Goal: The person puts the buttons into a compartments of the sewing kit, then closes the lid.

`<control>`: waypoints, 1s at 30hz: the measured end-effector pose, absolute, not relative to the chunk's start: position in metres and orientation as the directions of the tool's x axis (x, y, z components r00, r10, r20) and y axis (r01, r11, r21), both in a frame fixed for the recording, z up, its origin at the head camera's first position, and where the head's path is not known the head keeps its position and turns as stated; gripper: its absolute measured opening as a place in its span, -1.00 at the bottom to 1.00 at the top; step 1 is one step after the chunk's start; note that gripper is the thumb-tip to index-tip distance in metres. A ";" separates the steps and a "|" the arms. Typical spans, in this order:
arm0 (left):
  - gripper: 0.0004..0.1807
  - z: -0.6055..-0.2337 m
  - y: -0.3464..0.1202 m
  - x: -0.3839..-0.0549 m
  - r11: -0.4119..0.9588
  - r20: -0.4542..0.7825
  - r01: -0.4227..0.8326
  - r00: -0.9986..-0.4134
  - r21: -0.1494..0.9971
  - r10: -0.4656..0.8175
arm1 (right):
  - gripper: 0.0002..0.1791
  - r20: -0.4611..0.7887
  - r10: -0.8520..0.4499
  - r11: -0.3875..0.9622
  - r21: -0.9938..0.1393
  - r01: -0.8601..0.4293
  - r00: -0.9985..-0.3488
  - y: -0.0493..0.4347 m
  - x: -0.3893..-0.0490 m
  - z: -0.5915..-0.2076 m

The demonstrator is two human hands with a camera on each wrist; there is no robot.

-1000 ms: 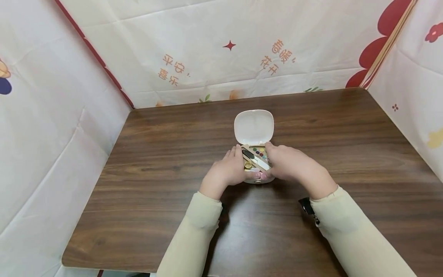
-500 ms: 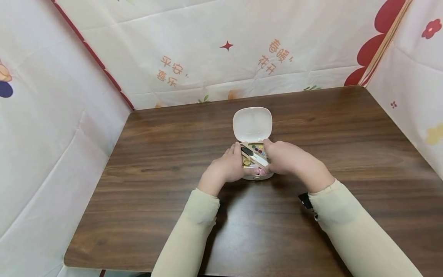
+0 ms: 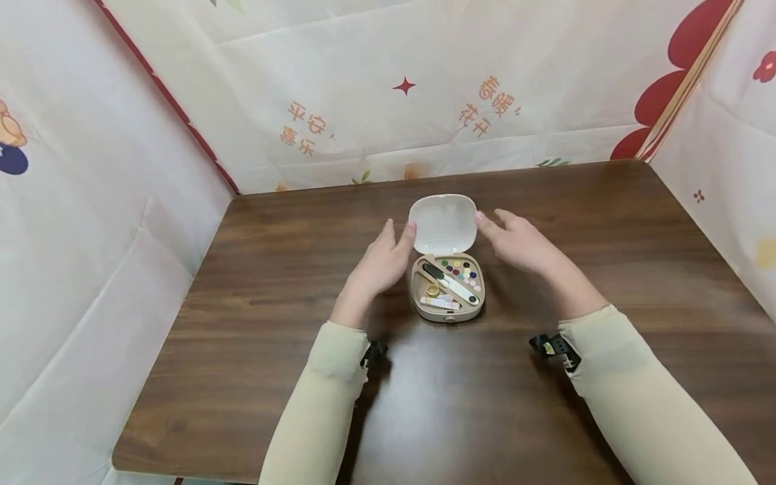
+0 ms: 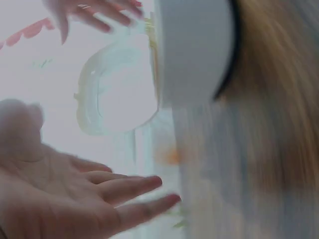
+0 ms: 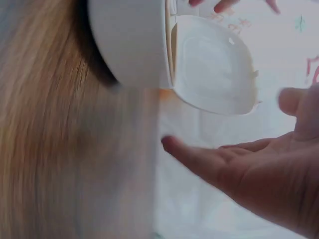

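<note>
A small white sewing kit box [image 3: 448,315] stands on the table with its lid [image 3: 444,225] raised at the back. Inside lie black-and-white thread snips [image 3: 450,283], a gold ring-shaped thimble [image 3: 433,289], a whitish strip that looks like a rolled tape [image 3: 440,304] and several coloured buttons [image 3: 459,268]. My left hand [image 3: 382,263] hovers at the left of the lid, fingers extended and holding nothing. On the other side my right hand [image 3: 518,241] has its thumb near the lid's right edge, its fingers loosely straight. In both wrist views the palms face the box.
The brown wooden table [image 3: 273,303] extends around the box on all sides. White printed cloth [image 3: 339,81] hangs behind it and at both sides. Black straps with small devices [image 3: 554,350] sit at the cuffs of the cream sleeves.
Both hands have let go of the box's sides and moved apart and away, up beside the raised lid. The box's contents are now uncovered; the box stays in place.
</note>
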State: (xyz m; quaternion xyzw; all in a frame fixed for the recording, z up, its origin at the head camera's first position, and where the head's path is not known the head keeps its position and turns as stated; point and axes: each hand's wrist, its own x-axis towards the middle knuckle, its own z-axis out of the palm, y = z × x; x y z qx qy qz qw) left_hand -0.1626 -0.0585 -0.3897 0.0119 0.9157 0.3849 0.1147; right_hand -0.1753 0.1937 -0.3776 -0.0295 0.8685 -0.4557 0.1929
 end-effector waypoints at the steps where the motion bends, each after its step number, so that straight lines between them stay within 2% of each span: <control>1: -0.05 -0.390 -0.059 -0.166 0.632 -0.196 -0.087 -0.975 0.770 0.105 | 0.07 -0.336 -0.245 0.508 -0.843 0.175 -0.909 0.195 -0.178 -0.380; 4: -0.09 -0.393 -0.057 -0.175 0.423 -0.232 -0.166 -0.966 0.891 0.110 | 0.06 -0.391 -0.305 0.320 -0.901 0.294 -0.868 0.196 -0.188 -0.386; 8: -0.09 -0.394 -0.053 -0.186 0.265 -0.348 -0.302 -0.926 0.916 0.148 | 0.17 -0.438 -0.330 0.306 -0.888 0.344 -0.836 0.194 -0.198 -0.387; 13: -0.05 -0.391 -0.051 -0.196 0.287 -0.429 -0.372 -0.886 0.883 0.173 | 0.20 -0.472 -0.359 0.403 -0.856 0.323 -0.805 0.185 -0.208 -0.380; 20: -0.12 -0.380 -0.054 -0.207 0.306 -0.383 -0.321 -0.909 0.896 0.166 | 0.01 -0.436 -0.378 0.379 -0.878 0.293 -0.817 0.178 -0.215 -0.364; 25: -0.31 -0.381 -0.061 -0.207 0.258 -0.342 -0.274 -0.900 0.926 0.269 | -0.16 -0.390 -0.416 0.351 -0.902 0.250 -0.822 0.177 -0.212 -0.364; 30: -0.41 -0.388 -0.077 -0.203 0.235 -0.293 -0.213 -0.873 0.948 0.390 | -0.21 -0.339 -0.489 0.393 -0.908 0.144 -0.804 0.182 -0.202 -0.371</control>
